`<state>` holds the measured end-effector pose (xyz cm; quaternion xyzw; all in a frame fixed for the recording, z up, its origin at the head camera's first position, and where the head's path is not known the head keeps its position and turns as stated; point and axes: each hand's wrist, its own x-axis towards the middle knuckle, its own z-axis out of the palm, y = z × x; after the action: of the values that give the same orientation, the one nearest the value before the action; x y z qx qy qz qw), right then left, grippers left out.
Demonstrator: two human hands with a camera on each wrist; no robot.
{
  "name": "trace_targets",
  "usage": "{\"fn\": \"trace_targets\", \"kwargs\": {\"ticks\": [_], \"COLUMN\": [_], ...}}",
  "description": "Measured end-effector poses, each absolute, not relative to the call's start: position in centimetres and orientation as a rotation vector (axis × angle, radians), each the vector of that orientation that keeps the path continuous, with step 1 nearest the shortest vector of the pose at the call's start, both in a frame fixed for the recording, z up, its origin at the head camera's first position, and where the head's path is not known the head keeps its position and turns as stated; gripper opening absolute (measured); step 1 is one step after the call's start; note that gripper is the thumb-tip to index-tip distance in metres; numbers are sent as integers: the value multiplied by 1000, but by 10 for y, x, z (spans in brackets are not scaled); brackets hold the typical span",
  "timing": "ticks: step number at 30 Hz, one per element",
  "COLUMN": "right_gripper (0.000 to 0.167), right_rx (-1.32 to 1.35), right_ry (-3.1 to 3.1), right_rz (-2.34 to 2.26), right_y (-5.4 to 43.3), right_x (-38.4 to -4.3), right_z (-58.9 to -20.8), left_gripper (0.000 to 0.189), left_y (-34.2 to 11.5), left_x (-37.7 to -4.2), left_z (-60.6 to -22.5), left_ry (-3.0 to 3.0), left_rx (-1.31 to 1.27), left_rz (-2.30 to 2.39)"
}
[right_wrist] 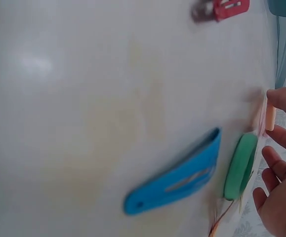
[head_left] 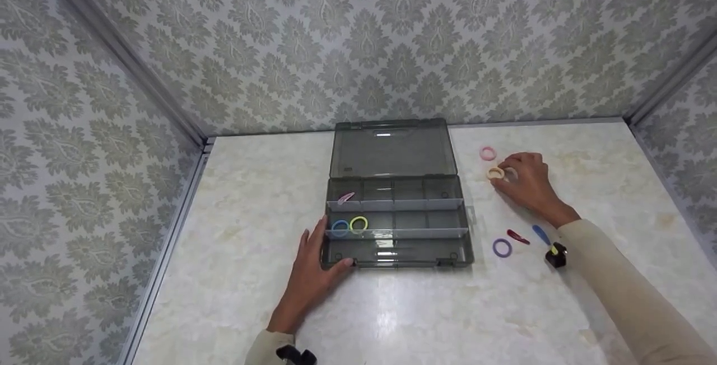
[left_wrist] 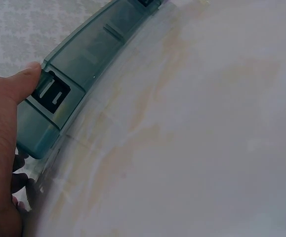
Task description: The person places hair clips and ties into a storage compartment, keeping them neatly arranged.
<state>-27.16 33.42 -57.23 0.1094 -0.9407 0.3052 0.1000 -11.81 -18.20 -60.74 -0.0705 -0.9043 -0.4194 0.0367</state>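
1. Locate the cream hair tie [head_left: 494, 178]: right of center in the frame, on or just above the desk [head_left: 252, 208]; the exact clearance cannot be told. The pink hair tie [head_left: 488, 159] lies just above it in the frame.
2. Note the right hand [head_left: 526, 183]: thumb and fingertips drawn to a narrow pinch on the tie's right side. This is the nearer hand; the left is well apart, across the box.
3. Check the tie's axis: it is a ring—no long axis to align. The right wrist view shows it nearly edge-on between the fingertips.
4. Note the left hand [head_left: 310, 275]: it holds the lower-left corner of the compartment box [head_left: 414, 248], thumb at the front edge, fingers along the left side.
5. Governing relation, as judged: the compartments lie left and lower in the frame from the pinched tie. The open lid [head_left: 392, 149] occupies the upper part, so a path toward the middle row would run leftward and down-frame.
6. Reference: the middle row holds the blue hair tie [head_left: 340, 220] and yellow hair tie [head_left: 359, 217]—both toward its left end. Its dividers run left to right.
7. Clearance: the purple hair tie [head_left: 494, 248], red hair clip [head_left: 517, 237] and blue hair clip [head_left: 541, 234] lie lower in the frame.
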Motion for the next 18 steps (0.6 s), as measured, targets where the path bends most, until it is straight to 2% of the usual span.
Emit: {"fn": "trace_targets", "kwargs": {"ticks": [18], "right_gripper": [31], "right_rx": [498], "right_ry": [-2631], "right_rz": [907], "right_y": [315], "right_x": [-263], "right_z": [-553], "left_gripper": [106], "left_y": [-180], "left_x": [-118], "left_z": [-608], "left_ry": [-2766], "left_rx": [-221], "left_rz": [-1281]}}
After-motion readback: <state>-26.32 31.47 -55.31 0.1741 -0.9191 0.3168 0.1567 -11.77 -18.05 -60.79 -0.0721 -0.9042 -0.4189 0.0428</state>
